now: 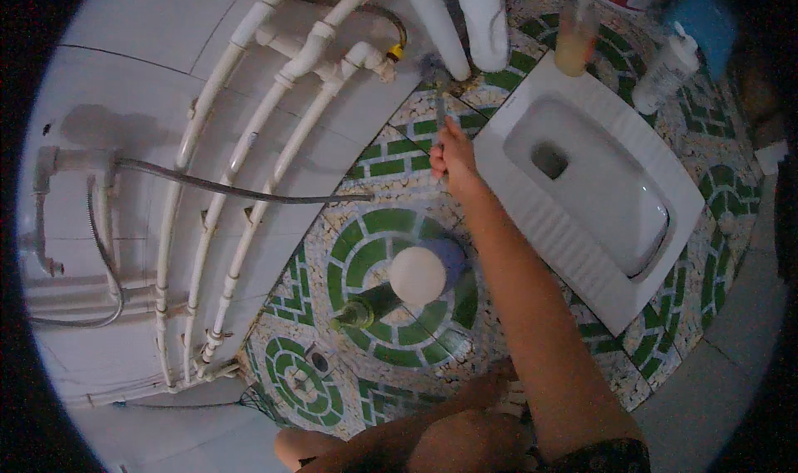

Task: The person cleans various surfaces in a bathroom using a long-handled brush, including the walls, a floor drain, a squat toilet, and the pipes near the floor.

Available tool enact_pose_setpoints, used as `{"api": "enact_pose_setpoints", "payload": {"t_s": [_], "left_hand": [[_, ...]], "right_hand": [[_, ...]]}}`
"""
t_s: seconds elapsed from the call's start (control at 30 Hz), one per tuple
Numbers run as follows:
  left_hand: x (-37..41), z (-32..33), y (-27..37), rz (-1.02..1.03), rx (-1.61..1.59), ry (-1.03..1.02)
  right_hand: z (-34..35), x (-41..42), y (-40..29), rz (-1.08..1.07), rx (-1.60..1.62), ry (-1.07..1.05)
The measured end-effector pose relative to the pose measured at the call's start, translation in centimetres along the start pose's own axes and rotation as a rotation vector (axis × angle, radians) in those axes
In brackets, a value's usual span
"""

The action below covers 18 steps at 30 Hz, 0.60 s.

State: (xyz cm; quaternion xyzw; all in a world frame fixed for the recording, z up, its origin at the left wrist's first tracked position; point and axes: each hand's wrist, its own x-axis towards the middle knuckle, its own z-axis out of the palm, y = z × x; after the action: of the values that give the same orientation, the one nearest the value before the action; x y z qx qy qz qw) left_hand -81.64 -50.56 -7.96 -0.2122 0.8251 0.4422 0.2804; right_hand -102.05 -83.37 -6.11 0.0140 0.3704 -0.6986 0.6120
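My right hand (454, 158) reaches forward from the lower right, its fingers closed around the thin grey handle of what looks like a brush (441, 96). The blurred, dark head of this tool is at the foot of the wall, beside two thick white pipes (489, 27). My left hand is out of view. Below the right hand, on the green and white patterned tile floor (389, 220), stands a blue container with a round whitish top (418, 276). A green bottle (355, 313) is next to it. A white squat toilet (523, 186) lies right of my forearm.
White water pipes (249, 130) run along the tiled wall at left, with a grey hose (249, 192) across them. A pump bottle (574, 43) and a white bottle (667, 68) stand by the toilet's far end. A floor drain (319, 361) is at lower left, near my bent legs.
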Motion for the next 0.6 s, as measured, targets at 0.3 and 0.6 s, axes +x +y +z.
{"api": "enact_pose_setpoints", "payload": {"t_s": [0.3, 0.6], "left_hand": [[0.0, -0.1, -0.1, -0.008, -0.016, 0.000], [-0.1, -0.2, -0.1, -0.012, -0.035, 0.008]], "right_hand": [[-0.5, -1.5, 2.8, 0.125, -0.106, 0.071], [3.2, -4.7, 2.5, 0.204, -0.004, -0.010]]}}
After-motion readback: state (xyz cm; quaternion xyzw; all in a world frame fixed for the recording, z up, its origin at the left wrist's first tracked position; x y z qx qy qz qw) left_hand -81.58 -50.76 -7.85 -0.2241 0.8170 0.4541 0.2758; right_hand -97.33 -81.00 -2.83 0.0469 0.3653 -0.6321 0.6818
